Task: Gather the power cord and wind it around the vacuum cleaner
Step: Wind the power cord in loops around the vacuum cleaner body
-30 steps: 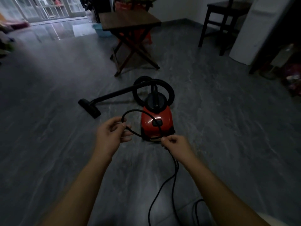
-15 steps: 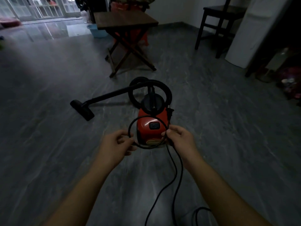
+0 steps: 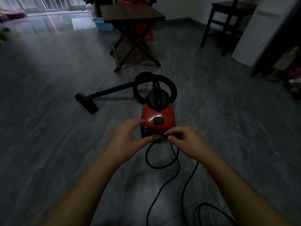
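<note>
The left third of the frame is bare grey floor (image 3: 48, 128), open all the way up to the bright glazing at the upper left edge. Left of centre lies the black floor nozzle (image 3: 87, 103); its wand (image 3: 117, 88) slants up and right toward the coiled hose (image 3: 173, 90). Above, at top centre, a blue basin (image 3: 102, 24) sits just beside a folding table (image 3: 132, 13), whose crossed legs come down near the hose.

At centre, the left hand (image 3: 125, 139) has a spread grip: its thumb tip touches the power cord (image 3: 159, 167) and its fingers reach to the near left edge of the red vacuum cleaner (image 3: 158, 123), which stands on the floor just beyond both hands. The cord hangs in a loop below the hands, then trails across the floor to the bottom edge and curls at the lower right. The right hand (image 3: 187, 142) pinches the cord in a tight grip at the vacuum's near edge.

Right of the vacuum the floor is open up to a dark chair (image 3: 228, 10) and a white cabinet (image 3: 254, 30) at the upper right.
</note>
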`<state>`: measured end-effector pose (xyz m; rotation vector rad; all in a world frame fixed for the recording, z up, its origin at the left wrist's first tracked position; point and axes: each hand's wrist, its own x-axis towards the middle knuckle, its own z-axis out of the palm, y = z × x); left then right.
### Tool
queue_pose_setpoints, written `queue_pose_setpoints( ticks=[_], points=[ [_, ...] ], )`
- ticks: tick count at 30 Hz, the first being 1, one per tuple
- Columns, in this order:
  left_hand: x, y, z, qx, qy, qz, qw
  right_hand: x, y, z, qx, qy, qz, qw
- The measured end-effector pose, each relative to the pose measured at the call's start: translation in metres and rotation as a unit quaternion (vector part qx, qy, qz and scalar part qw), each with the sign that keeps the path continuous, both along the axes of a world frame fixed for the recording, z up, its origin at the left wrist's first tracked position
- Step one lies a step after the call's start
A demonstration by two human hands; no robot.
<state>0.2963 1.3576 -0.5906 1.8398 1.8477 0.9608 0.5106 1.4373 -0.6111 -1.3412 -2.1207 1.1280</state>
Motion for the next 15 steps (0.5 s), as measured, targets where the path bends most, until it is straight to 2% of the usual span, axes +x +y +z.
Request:
queue_pose_setpoints(
  ticks=[3, 6, 9, 13, 15],
  points=[
    [0.002, 0.003, -0.007, 0.008, 0.059, -0.059, 0.996, -0.002, -0.003, 0.002, 0.006, -0.003, 0.049, 0.999],
    [0.005, 0.001, -0.010, -0.027, 0.080, -0.077, 0.993, -0.009, -0.005, 0.002, 0.010, 0.048, 0.056, 0.997],
    [0.007, 0.003, -0.006, -0.062, 0.025, -0.057, 0.996, -0.011, -0.004, 0.006, 0.021, 0.111, 0.030, 0.993],
    [0.007, 0.006, -0.004, -0.077, -0.086, -0.013, 0.993, -0.007, 0.001, 0.007, 0.026, 0.135, 0.011, 0.990],
    [0.003, 0.006, -0.005, -0.066, -0.115, 0.015, 0.991, -0.005, 0.003, 0.006, 0.018, 0.137, 0.008, 0.990]
  ],
)
